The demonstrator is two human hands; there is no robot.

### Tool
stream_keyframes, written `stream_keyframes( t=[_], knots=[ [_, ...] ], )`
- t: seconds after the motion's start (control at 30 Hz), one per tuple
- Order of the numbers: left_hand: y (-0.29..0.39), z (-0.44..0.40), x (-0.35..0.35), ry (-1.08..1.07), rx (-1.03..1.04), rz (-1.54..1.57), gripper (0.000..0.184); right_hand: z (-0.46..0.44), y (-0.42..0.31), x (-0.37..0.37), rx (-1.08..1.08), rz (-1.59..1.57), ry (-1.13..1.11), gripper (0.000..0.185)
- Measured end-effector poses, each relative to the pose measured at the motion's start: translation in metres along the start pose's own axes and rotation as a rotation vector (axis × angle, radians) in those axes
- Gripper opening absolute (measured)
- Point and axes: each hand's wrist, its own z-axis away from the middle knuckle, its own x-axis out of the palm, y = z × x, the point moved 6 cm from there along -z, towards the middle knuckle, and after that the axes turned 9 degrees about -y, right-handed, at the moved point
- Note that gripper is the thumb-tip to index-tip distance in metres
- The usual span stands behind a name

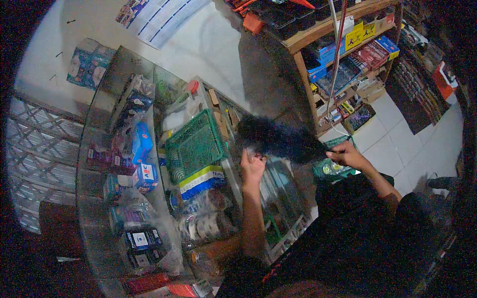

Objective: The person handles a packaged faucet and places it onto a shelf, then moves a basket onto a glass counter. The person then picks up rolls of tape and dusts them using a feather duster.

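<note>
A dark, fluffy feather duster (278,139) stretches across the middle of the view. My right hand (349,156) is closed round its handle end at the right. Beneath the duster's left part, my left hand (252,166) has its fingers curled near the frame of the glass display case (94,164); what they grip, if anything, is hidden. A green plastic basket (196,146) lies inside the case, just left of my left hand. Below the basket is a blue, white and yellow-green pack (202,183).
Small boxes, among them a blue-and-white box (145,177), and plastic-wrapped goods fill the case. A wooden shelf (298,64) with boxed stock stands at the upper right, with a cable (338,49) hanging before it. White tiles (397,149) cover the floor.
</note>
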Motion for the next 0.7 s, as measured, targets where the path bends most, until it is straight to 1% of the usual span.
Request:
stream_keyframes(
  t=[0.03,0.1,0.13,0.23,0.27,0.37,0.43,0.5,0.53,0.57,0.63,0.7],
  knots=[
    [0.0,0.002,-0.005,0.293,0.063,-0.059,0.032,0.001,-0.002,0.003,0.002,-0.002,-0.032,0.045],
    [-0.004,0.011,0.02,0.879,0.208,-0.172,0.027,0.0,-0.009,0.007,0.002,0.002,-0.108,0.047],
    [-0.004,-0.002,0.032,0.749,0.192,-0.172,0.023,-0.001,-0.013,0.006,-0.013,0.009,-0.092,0.045],
    [-0.005,0.002,0.029,0.862,0.2,-0.131,0.028,0.0,-0.015,0.008,-0.044,0.013,-0.036,0.043],
    [-0.006,-0.006,0.037,0.709,0.181,-0.188,0.03,0.0,-0.017,0.009,-0.08,0.019,-0.05,0.043],
    [-0.012,-0.018,0.061,0.398,0.143,-0.305,0.029,0.004,-0.018,0.011,-0.044,0.035,-0.154,0.043],
    [-0.012,-0.013,0.063,0.616,0.176,-0.275,0.029,0.003,-0.007,0.006,-0.018,0.021,-0.047,0.043],
    [-0.009,-0.003,0.046,0.677,0.16,-0.243,0.029,0.005,-0.015,0.005,-0.003,-0.006,0.042,0.042],
    [-0.006,0.003,0.024,0.634,0.123,-0.226,0.029,0.005,-0.014,0.005,0.021,0.019,0.024,0.042],
    [-0.007,0.001,0.02,0.59,0.086,-0.21,0.03,0.005,-0.014,0.006,0.019,-0.005,-0.01,0.041],
    [-0.007,0.003,0.008,0.588,0.111,-0.178,0.028,0.004,-0.014,0.007,0.018,-0.055,-0.072,0.041],
    [-0.012,-0.004,0.033,0.627,0.149,-0.181,0.028,0.003,-0.016,0.003,-0.002,-0.055,0.022,0.041]
  ],
)
